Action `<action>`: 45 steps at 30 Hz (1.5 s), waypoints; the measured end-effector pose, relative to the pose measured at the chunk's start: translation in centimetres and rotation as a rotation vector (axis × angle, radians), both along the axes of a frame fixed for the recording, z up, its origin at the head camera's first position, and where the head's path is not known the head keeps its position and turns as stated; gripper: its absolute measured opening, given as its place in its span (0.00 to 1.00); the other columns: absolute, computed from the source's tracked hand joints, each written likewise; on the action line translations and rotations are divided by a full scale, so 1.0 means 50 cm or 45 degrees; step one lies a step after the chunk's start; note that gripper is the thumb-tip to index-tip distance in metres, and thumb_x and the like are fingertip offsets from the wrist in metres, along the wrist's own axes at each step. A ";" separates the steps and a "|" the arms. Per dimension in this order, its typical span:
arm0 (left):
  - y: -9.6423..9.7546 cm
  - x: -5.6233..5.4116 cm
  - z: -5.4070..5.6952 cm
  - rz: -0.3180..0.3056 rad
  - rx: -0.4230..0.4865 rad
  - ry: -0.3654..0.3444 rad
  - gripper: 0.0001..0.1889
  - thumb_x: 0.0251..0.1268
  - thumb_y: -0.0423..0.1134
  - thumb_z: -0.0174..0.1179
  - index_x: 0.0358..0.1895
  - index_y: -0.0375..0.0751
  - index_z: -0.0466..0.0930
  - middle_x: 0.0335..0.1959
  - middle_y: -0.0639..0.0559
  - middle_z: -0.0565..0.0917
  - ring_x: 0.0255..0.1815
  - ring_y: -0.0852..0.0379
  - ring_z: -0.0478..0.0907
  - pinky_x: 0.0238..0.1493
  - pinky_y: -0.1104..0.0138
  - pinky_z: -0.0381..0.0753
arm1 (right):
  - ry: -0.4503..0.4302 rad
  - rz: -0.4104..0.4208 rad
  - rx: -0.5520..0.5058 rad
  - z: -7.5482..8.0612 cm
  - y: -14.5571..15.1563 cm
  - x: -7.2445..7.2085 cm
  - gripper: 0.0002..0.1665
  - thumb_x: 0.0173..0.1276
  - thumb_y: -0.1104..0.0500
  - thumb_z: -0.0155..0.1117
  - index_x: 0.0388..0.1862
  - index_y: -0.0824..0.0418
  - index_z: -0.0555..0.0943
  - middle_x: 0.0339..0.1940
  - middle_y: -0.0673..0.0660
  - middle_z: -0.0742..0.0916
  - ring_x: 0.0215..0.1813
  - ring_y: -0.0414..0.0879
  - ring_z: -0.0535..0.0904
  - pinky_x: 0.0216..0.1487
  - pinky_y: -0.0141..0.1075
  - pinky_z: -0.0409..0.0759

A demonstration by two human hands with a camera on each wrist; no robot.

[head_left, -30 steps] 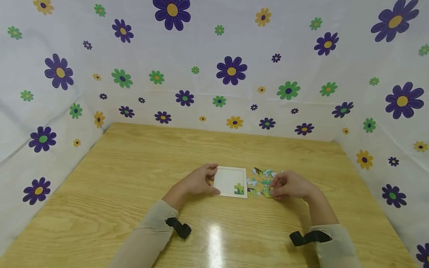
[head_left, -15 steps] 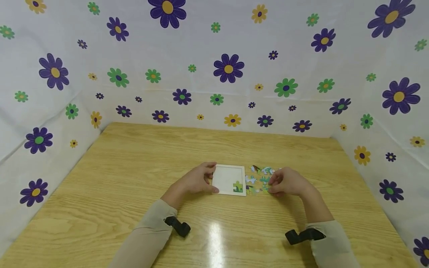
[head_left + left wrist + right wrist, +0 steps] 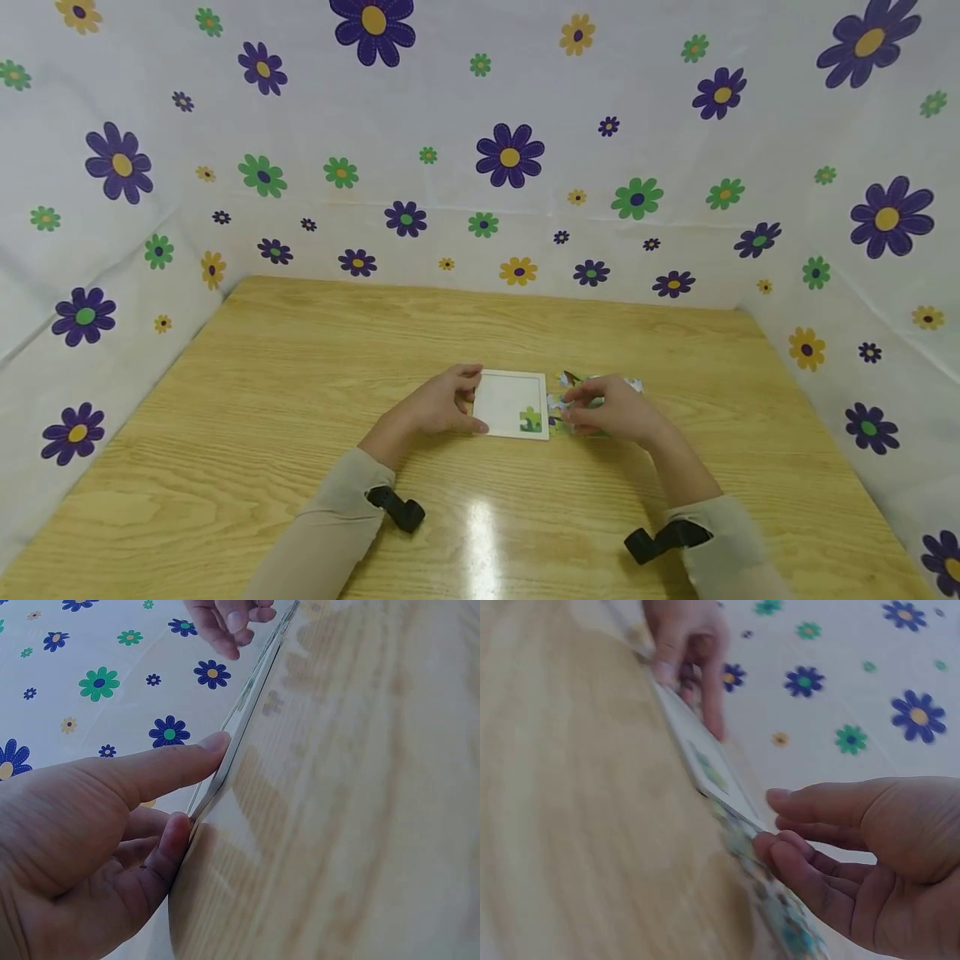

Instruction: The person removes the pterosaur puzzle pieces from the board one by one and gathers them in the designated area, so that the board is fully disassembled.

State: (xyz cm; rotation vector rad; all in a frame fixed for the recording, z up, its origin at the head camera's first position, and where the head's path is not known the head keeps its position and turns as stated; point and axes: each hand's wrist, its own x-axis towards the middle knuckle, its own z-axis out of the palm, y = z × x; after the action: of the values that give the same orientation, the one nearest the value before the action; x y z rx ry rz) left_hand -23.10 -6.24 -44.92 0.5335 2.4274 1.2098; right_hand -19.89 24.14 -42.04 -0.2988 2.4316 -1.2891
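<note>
My left hand (image 3: 433,406) holds the left side of a square white puzzle tray (image 3: 498,398) with its thumb and fingers. A single green puzzle piece (image 3: 530,419) lies in the tray's near right corner. Several loose puzzle pieces (image 3: 556,402) in green, blue and brown lie just right of the tray, partly hidden under my right hand (image 3: 621,412). In the right wrist view the thumb and fingers of that hand are bent but apart above the loose pieces (image 3: 784,919), and I see nothing between them.
Beneath everything is a wood-grain table (image 3: 337,333). A white cloth (image 3: 442,100) printed with flowers stands behind it and along both sides. A black wrist camera (image 3: 397,510) sits on the left sleeve, another black wrist camera (image 3: 663,542) on the right.
My right hand has moved left, from the right-hand loose pieces toward the tray, and its fingers have parted. The left hand stays on the tray. The head view has shifted slightly.
</note>
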 end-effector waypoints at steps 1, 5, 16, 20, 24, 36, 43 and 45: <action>-0.002 0.001 0.000 -0.003 0.000 0.003 0.49 0.49 0.39 0.79 0.76 0.41 0.62 0.74 0.50 0.67 0.45 0.57 0.74 0.49 0.65 0.77 | 0.014 0.006 -0.006 -0.004 -0.014 0.002 0.19 0.68 0.59 0.69 0.53 0.70 0.82 0.39 0.60 0.82 0.35 0.45 0.84 0.38 0.37 0.85; -0.006 0.005 0.001 -0.009 -0.003 0.009 0.49 0.50 0.40 0.79 0.76 0.41 0.62 0.75 0.50 0.65 0.47 0.57 0.75 0.51 0.64 0.78 | 0.070 0.031 0.022 -0.010 -0.065 0.013 0.20 0.68 0.60 0.69 0.56 0.69 0.82 0.39 0.59 0.82 0.30 0.45 0.82 0.32 0.35 0.82; -0.010 0.007 0.006 -0.001 0.000 -0.005 0.50 0.50 0.40 0.79 0.77 0.42 0.60 0.64 0.48 0.74 0.46 0.55 0.74 0.50 0.64 0.78 | 0.183 0.035 0.343 -0.006 -0.129 0.028 0.20 0.66 0.63 0.70 0.57 0.65 0.83 0.40 0.57 0.84 0.30 0.43 0.75 0.28 0.32 0.73; -0.011 0.008 0.008 0.007 0.005 -0.014 0.49 0.50 0.40 0.79 0.77 0.43 0.61 0.65 0.48 0.73 0.47 0.55 0.74 0.50 0.64 0.78 | 0.201 0.009 0.330 -0.007 -0.130 0.027 0.17 0.64 0.63 0.72 0.53 0.62 0.84 0.43 0.58 0.84 0.37 0.45 0.76 0.33 0.34 0.75; -0.011 0.007 0.003 0.000 0.016 -0.012 0.49 0.51 0.40 0.78 0.77 0.43 0.61 0.68 0.48 0.71 0.48 0.55 0.74 0.51 0.63 0.78 | 0.206 -0.055 0.269 -0.011 -0.128 0.024 0.16 0.62 0.63 0.74 0.49 0.60 0.82 0.43 0.57 0.83 0.39 0.47 0.77 0.36 0.36 0.76; -0.009 0.005 0.002 -0.026 0.007 -0.019 0.50 0.52 0.39 0.78 0.78 0.43 0.59 0.54 0.47 0.75 0.44 0.55 0.74 0.50 0.63 0.77 | 0.031 -0.118 -0.077 -0.008 -0.089 0.032 0.13 0.70 0.64 0.65 0.50 0.68 0.77 0.38 0.59 0.80 0.35 0.46 0.80 0.35 0.35 0.83; -0.009 0.006 0.005 -0.015 0.022 -0.029 0.50 0.51 0.39 0.78 0.77 0.42 0.59 0.51 0.47 0.76 0.44 0.55 0.73 0.50 0.63 0.76 | -0.112 -0.086 -0.237 -0.016 -0.044 0.038 0.19 0.72 0.65 0.63 0.58 0.73 0.75 0.41 0.61 0.80 0.41 0.46 0.85 0.44 0.35 0.85; -0.009 0.007 0.007 -0.009 0.028 -0.040 0.50 0.51 0.38 0.78 0.77 0.42 0.59 0.50 0.47 0.76 0.44 0.55 0.74 0.51 0.62 0.76 | -0.126 -0.090 -0.255 -0.017 -0.030 0.043 0.21 0.72 0.65 0.63 0.59 0.74 0.74 0.42 0.60 0.79 0.42 0.46 0.86 0.45 0.35 0.85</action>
State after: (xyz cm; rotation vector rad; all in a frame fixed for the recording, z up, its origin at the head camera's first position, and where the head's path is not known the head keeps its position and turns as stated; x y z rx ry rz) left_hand -22.74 -6.68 -44.59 0.5254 2.3868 1.2344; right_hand -17.75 22.63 -42.89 -0.1985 2.2529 -1.5444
